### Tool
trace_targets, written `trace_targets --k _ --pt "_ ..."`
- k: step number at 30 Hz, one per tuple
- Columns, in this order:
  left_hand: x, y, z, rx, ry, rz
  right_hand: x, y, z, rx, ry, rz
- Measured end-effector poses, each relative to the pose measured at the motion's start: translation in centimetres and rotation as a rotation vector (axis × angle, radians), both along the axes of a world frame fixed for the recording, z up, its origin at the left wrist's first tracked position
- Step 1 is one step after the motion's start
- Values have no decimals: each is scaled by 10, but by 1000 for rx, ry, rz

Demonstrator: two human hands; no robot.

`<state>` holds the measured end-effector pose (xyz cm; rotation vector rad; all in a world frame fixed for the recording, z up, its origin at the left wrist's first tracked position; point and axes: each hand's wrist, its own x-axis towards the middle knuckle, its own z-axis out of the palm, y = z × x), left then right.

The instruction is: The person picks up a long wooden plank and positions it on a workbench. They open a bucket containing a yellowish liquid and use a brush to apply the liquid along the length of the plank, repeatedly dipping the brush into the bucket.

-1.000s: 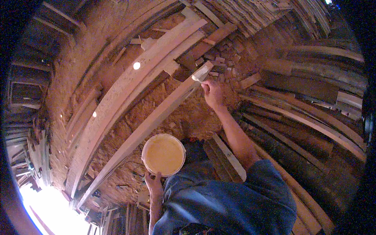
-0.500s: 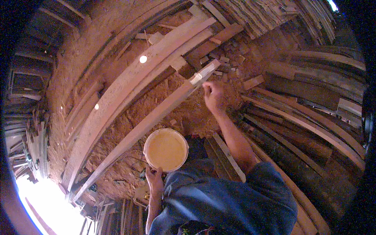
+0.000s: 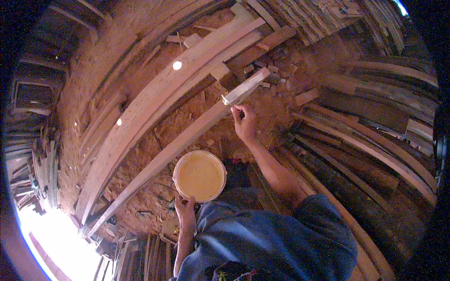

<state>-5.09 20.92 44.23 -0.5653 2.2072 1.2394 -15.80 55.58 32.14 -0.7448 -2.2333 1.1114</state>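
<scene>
A round pale bucket [image 3: 176,183] of tan liquid or paste [image 3: 200,177] is in front of my body. My left hand [image 3: 185,210] grips its near rim, thumb over the edge. My right hand [image 3: 243,122] is closed in a pinch beside a long narrow wooden beam [image 3: 180,140]. Toward its far end the beam carries a wet-looking pale coating [image 3: 248,86]. A small whitish piece or blob sticks out at the near end of this coating, just past my right fingertips. Whatever the fingers hold is too small to make out.
A wider plank [image 3: 145,96] runs alongside the beam on the left, with bright light spots on it. Wood offcuts [image 3: 255,68] lie by the beam's far end. Long boards [image 3: 375,126] are stacked at the right. Sawdust and chips [image 3: 161,124] cover the ground.
My right hand has moved left and toward me along the beam. The pale coating now reaches a bit nearer along it. My left hand keeps its grip on the bucket.
</scene>
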Motion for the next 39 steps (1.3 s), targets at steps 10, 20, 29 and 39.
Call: trace_targets --k 10,20,29,39 --pt "-12 16 24 120 6 84 1 -15 -2 -56 7 30" --pt "-9 -8 0 26 -54 55 13 -47 -23 15 -7 197" --pt "-3 -3 -8 138 29 85 -24 154 -32 319 -7 -222" --pt "-1 -2 -9 -50 -40 24 -12 125 -36 220 -111 12"
